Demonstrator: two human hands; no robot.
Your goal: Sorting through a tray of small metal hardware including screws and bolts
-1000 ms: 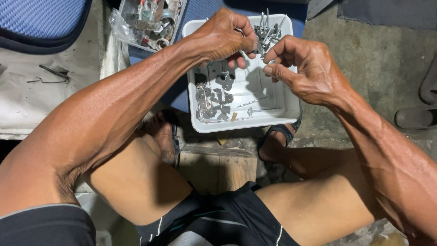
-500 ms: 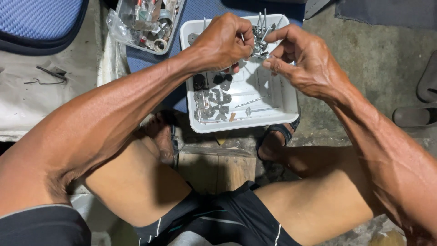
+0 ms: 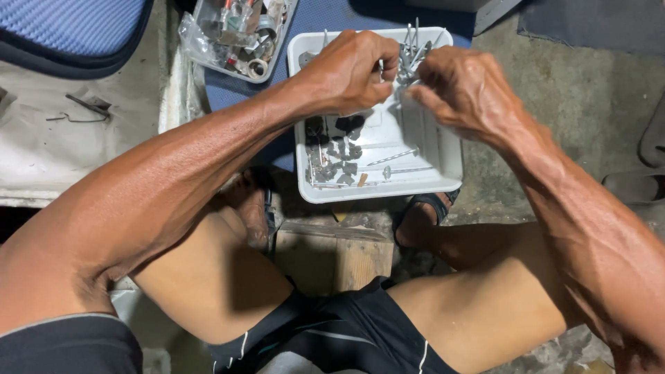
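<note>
- Left hand [image 3: 350,69] was clenched around a bunch of long metal screws [image 3: 413,50], held over the white tray [image 3: 443,173].
- Right hand [image 3: 464,90] pinched the same bunch from the other side.
- Loose dark parts [image 3: 336,156] lay in the tray.

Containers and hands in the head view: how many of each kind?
White tray: 1
Clear box of small parts: 1
Hands, left hand and right hand, on a bunch of metal pins: 2
Total: 4
</note>
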